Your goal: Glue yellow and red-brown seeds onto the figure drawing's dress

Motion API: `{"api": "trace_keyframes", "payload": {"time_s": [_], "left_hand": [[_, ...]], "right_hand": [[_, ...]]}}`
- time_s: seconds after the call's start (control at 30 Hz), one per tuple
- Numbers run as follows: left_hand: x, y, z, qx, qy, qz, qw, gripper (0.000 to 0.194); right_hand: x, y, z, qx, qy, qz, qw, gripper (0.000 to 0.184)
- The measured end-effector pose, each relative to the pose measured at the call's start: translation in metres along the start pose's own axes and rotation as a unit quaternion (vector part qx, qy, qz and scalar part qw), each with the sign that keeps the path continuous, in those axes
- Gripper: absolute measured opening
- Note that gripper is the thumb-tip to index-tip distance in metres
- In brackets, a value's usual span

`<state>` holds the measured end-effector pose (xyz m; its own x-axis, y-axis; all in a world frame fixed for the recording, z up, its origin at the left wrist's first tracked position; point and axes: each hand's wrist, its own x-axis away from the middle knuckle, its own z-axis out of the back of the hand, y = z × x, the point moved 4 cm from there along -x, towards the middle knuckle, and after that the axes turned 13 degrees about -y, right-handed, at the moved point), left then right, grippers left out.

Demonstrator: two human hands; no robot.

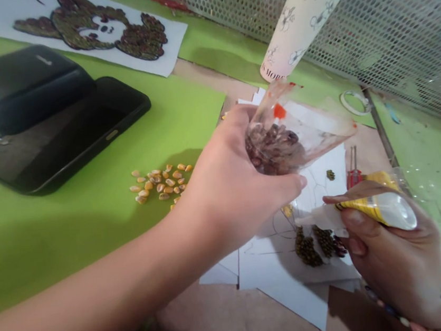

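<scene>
My left hand (230, 180) is wrapped round a clear plastic cup (320, 133), tilted over the paper. Dark reddish-brown beans (274, 148) lie in the cup, and its wall carries red smears. In my right hand (397, 251) is a glue bottle (372, 209) with a yellow label, its white nozzle pointing left above the paper. Beneath both hands, a white sheet (271, 258) bears a pencil drawing, partly covered by my left hand. Clusters of dark green seeds (307, 248) sit on the drawing, with a few reddish ones at their right.
Yellow corn kernels (162, 182) are scattered on the green surface. A black phone (118, 110) lies under a dark power bank (24, 84). Behind stand a floral tumbler (299, 18) and a perforated metal panel (401, 44). A bear picture made of seeds (93, 28) lies at the back left.
</scene>
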<state>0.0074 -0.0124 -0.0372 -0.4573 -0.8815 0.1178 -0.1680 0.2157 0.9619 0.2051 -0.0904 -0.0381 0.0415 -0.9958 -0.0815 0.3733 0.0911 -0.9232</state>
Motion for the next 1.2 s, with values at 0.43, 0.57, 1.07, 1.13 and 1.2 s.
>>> {"api": "trace_keyframes", "payload": {"time_s": [0.43, 0.57, 1.07, 1.13, 1.2], "left_hand": [[-0.001, 0.001, 0.0, -0.018, 0.007, 0.011, 1.0, 0.057], [-0.001, 0.001, 0.001, -0.027, 0.012, 0.002, 1.0, 0.057], [0.001, 0.0, 0.001, -0.02, 0.012, -0.008, 1.0, 0.055], [0.001, 0.0, 0.002, -0.025, 0.017, -0.005, 1.0, 0.055], [0.001, 0.0, 0.002, -0.024, 0.018, -0.005, 1.0, 0.055]], "right_hand": [[0.004, -0.001, 0.002, 0.026, 0.015, -0.006, 1.0, 0.009], [0.005, -0.002, 0.0, 0.045, 0.004, -0.002, 0.999, 0.01], [0.004, -0.009, -0.003, 0.136, -0.014, 0.017, 0.991, 0.008], [0.004, -0.011, -0.003, 0.142, -0.013, 0.019, 0.99, 0.007], [0.003, -0.014, -0.003, 0.139, -0.015, 0.024, 0.99, 0.008]]}}
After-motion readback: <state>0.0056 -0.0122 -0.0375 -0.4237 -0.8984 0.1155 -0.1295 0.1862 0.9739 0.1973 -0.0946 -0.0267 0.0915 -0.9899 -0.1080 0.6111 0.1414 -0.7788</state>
